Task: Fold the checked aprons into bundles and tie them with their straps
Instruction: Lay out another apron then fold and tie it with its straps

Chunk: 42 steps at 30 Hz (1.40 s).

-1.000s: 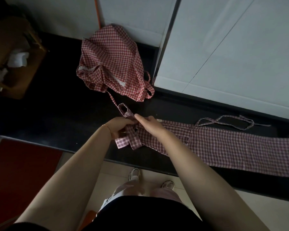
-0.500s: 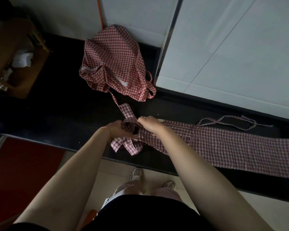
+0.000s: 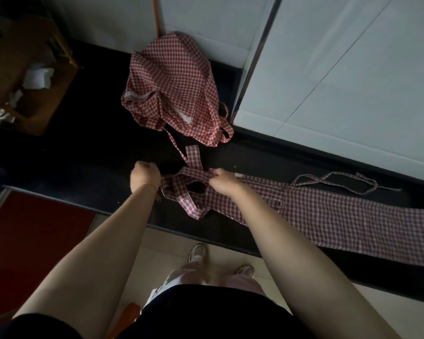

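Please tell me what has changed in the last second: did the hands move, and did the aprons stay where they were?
The left hand has pulled away to the left, apart from the right hand, drawing the wide strap out into an open loop. Both hands keep their grip on the strap. The long folded apron has stayed flat on the dark counter, and the crumpled apron behind lies as before.

My left hand (image 3: 145, 176) left of my right hand (image 3: 222, 183), folded apron (image 3: 340, 216) stretching right along the counter (image 3: 96, 162), crumpled apron (image 3: 174, 91) behind.
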Available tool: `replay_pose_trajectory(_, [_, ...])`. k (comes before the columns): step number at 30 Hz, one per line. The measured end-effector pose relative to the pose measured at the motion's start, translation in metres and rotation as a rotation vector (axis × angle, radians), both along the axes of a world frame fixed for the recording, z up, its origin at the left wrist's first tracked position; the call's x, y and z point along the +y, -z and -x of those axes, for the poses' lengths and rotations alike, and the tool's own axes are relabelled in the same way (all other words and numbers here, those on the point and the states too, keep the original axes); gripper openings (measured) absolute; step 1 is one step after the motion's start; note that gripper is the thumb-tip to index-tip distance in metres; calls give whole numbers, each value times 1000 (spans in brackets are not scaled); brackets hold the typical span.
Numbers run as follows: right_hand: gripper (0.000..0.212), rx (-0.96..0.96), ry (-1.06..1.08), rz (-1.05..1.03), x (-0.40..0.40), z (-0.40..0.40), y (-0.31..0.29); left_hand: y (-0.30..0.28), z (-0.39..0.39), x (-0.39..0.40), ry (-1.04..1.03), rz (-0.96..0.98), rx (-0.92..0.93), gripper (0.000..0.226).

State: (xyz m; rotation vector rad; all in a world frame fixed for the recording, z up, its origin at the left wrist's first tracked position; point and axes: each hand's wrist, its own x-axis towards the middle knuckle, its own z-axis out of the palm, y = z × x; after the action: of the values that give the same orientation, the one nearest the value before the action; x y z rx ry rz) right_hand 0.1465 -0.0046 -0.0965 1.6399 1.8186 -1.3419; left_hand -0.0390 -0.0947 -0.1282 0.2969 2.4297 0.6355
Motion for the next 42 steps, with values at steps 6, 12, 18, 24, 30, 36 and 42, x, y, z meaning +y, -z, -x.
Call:
replay_pose_trajectory(6, [63,-33,-99,-32,-7,4,4,-1,-19,3,467,56,-205,16])
replay_pose_trajectory(12, [63,-101,-215,-50,-16,7,1,8,-3,3,130,-67,-216,24])
replay_pose_trajectory(18, [77,-166,-328,-54,-25,9,1,19,4,22,-208,-197,-455,20])
replay_pose_trajectory(24, [90,-240,-384,-46,-29,14,0,8,5,23,495,-13,-426,60])
replay_pose_trajectory(30, [81,-209,-372,-55,-29,14,-1,17,-7,11,670,55,173,23])
replay_pose_trajectory(36, [72,-184,-366,-52,-24,11,-2,16,-2,6,-10,-212,-255,33])
replay_pose_trajectory(42, [56,-140,-311,-8,-21,8,-7,9,-7,5,-419,-446,-674,19])
